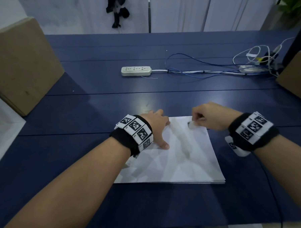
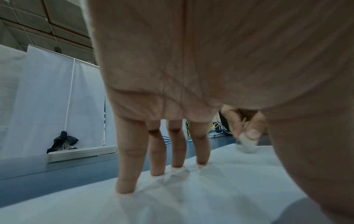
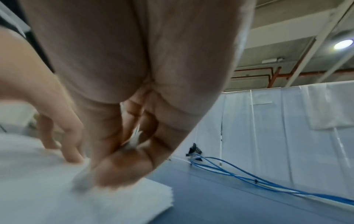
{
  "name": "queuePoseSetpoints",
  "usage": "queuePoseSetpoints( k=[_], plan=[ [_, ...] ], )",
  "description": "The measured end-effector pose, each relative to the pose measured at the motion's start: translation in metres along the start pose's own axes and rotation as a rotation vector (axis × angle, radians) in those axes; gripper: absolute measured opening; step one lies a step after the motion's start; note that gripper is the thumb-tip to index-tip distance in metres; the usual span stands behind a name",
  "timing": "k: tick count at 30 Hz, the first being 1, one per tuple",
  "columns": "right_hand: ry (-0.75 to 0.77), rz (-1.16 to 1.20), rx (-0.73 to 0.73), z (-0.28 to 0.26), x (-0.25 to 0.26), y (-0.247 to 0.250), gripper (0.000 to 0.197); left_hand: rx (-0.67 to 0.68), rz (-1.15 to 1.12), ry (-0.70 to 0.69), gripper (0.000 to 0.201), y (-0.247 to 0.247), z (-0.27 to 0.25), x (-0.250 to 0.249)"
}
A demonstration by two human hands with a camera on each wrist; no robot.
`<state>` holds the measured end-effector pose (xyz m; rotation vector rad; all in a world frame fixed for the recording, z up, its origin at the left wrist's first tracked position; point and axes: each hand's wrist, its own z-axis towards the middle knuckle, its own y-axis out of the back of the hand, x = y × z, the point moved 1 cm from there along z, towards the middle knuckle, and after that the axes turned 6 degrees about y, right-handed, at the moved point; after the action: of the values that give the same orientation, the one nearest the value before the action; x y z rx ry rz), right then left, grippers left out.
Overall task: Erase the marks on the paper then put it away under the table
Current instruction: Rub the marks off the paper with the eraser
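Note:
A thin stack of white paper (image 1: pixel 178 160) lies on the blue table (image 1: pixel 111 111) in front of me. My left hand (image 1: pixel 156 124) lies flat on its left far part, straight fingers (image 2: pixel 161 153) pressing down on the paper (image 2: pixel 210 189). My right hand (image 1: pixel 203 116) pinches a small white eraser (image 1: pixel 192 125) and holds its tip against the sheet near the far right corner. The eraser (image 2: pixel 247 144) shows blurred in the left wrist view, and in the right wrist view the eraser (image 3: pixel 84 177) sits under the curled fingers on the paper (image 3: pixel 57 189). A faint grey smear runs down the sheet.
A white power strip (image 1: pixel 136 71) lies mid-table, with blue and white cables (image 1: pixel 209 68) trailing to the right. Cardboard boxes stand at the left (image 1: pixel 21 61) and right (image 1: pixel 298 72) table edges. White curtain panels hang behind the table.

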<state>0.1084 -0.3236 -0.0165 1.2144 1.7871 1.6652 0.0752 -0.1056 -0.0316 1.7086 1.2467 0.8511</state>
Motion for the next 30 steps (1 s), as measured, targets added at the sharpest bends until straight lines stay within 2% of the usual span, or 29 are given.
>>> queuePoseSetpoints(
  k=[3,4,6,10,12,15,16,17,21,23,26,27,28,30],
  plan=[
    [0.102,0.120,0.235,-0.018,0.013,-0.009,0.017,-0.009,-0.002,0.004,0.090,-0.002,0.001,0.000],
    [0.107,0.152,0.264,-0.020,0.015,-0.010,0.016,-0.010,-0.003,0.002,0.090,-0.002,0.001,0.000],
    [0.074,0.128,0.191,-0.013,0.011,-0.009,0.018,-0.006,-0.003,-0.001,0.090,-0.001,0.001,-0.001],
    [-0.034,-0.035,-0.062,0.007,-0.003,-0.001,0.021,0.002,-0.001,-0.002,0.090,0.000,0.000,0.000],
    [-0.010,-0.006,-0.008,0.001,-0.005,-0.003,0.019,0.001,0.007,0.003,0.090,-0.001,0.000,0.000],
    [0.070,0.131,0.235,-0.016,0.000,-0.012,0.016,0.005,0.003,0.012,0.089,-0.001,0.001,0.000],
    [0.082,0.144,0.269,-0.018,0.001,-0.015,0.016,0.007,0.004,0.009,0.090,-0.001,0.001,-0.001],
    [0.082,0.121,0.247,-0.016,0.000,-0.015,0.016,0.008,0.005,0.006,0.090,-0.001,0.002,-0.001],
    [0.011,-0.055,-0.011,-0.003,0.002,-0.002,0.020,0.014,0.005,0.007,0.093,0.000,0.000,-0.002],
    [0.013,-0.034,0.014,-0.006,0.003,-0.004,0.020,0.008,0.013,0.005,0.093,-0.001,0.000,-0.001],
    [0.100,0.109,0.236,-0.019,0.011,-0.017,0.015,0.001,0.008,0.009,0.094,-0.002,0.001,-0.001],
    [0.116,0.138,0.262,-0.021,0.013,-0.020,0.015,0.004,0.008,0.008,0.094,-0.002,0.001,-0.001],
    [0.111,0.131,0.247,-0.020,0.014,-0.018,0.015,0.007,0.010,0.006,0.094,-0.002,0.001,-0.002],
    [0.036,0.053,0.119,-0.012,0.009,-0.008,0.018,0.015,0.010,0.006,0.093,-0.001,0.001,-0.002]
  ],
)
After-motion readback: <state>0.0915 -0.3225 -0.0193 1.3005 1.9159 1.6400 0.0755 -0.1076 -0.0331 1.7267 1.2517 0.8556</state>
